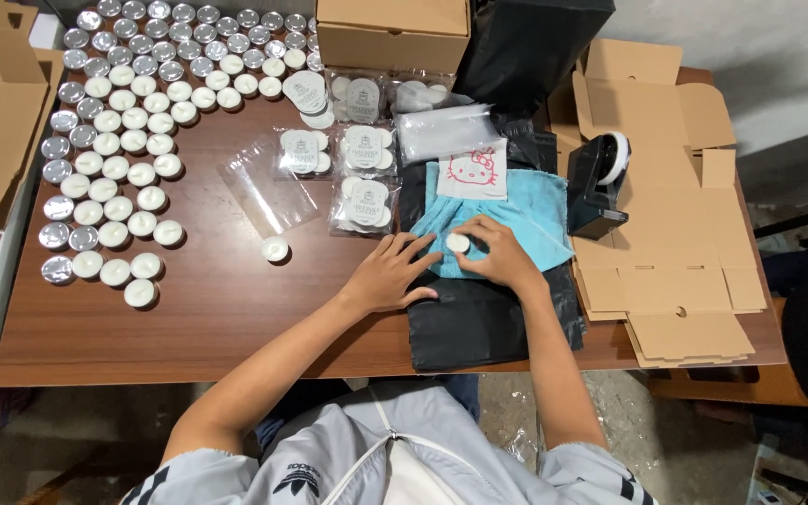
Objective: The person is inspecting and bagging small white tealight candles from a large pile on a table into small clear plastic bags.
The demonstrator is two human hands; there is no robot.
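A white tealight candle (458, 242) rests on a light blue cloth (527, 215), pinched by the fingers of my right hand (502, 254). My left hand (387, 273) lies flat beside it, fingertips on the cloth's left edge, holding nothing. The cloth lies on a black plastic sheet (479, 323). A single loose tealight (275, 249) sits on the wooden table (208, 318) to the left of my left hand, below an empty clear bag (268, 185).
Several rows of tealights (123, 140) fill the table's left part. Clear bags packed with candles (364, 178) lie in the middle. A closed cardboard box (393, 33) stands at the back. A black tape dispenser (598, 182) sits on flat cardboard blanks (685, 281) at right.
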